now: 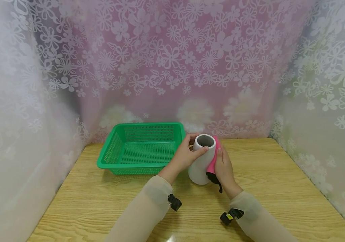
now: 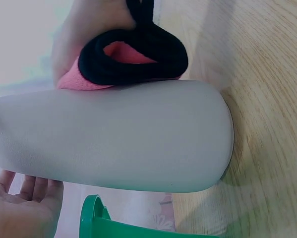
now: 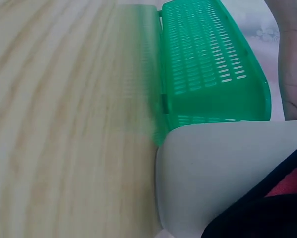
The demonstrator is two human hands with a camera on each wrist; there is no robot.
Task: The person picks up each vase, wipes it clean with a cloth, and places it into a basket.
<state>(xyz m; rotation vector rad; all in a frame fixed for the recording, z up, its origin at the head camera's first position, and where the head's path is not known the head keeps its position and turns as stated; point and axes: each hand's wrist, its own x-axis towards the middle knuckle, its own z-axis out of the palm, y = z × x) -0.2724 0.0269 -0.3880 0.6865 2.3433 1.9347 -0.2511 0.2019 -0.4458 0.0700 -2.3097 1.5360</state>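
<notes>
Although its material is hard to judge in the hazy wrist views, the white vase looks smooth, stiff, fairly weighty and perhaps breakable, so a full wrap below the rim would hold better than a pinch. It stands about upright on the bench, nearer the back edge than the front and a little right of centre, just beside the green basket. Its long axis runs vertically, mouth upward. The left hand grasps it near the rim, thumb in front. The right hand holds a pink pouch against its right side. The pouch seems soft and light, best taken by its body; it runs lengthwise along the vase, with its black band low and its strap toward the front edge.
</notes>
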